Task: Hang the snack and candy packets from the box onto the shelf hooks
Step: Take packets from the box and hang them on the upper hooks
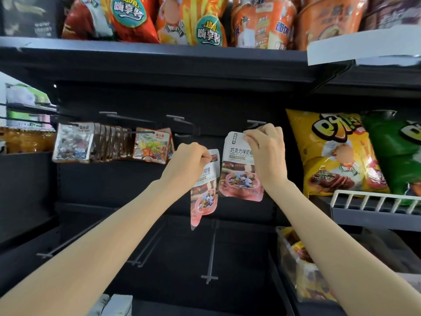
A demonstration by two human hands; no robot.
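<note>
1. Nearest, the left hand (189,160) pinches the top of a spare packet (204,190), below and left of the hook (256,122). It hangs long axis upright, top up, lower end curling; a loose pinch could drop it.
2. The right hand (265,147) pinches the top edge of the packet (239,169) just under the hook, upright, print facing out.
3. Its fingers (250,135) hide the hang hole, so the hook tip could miss or tear the edge.

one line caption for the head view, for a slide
Each hand, left and right, pinches a candy packet by its top, the right lifting its packet toward a shelf hook.
</note>
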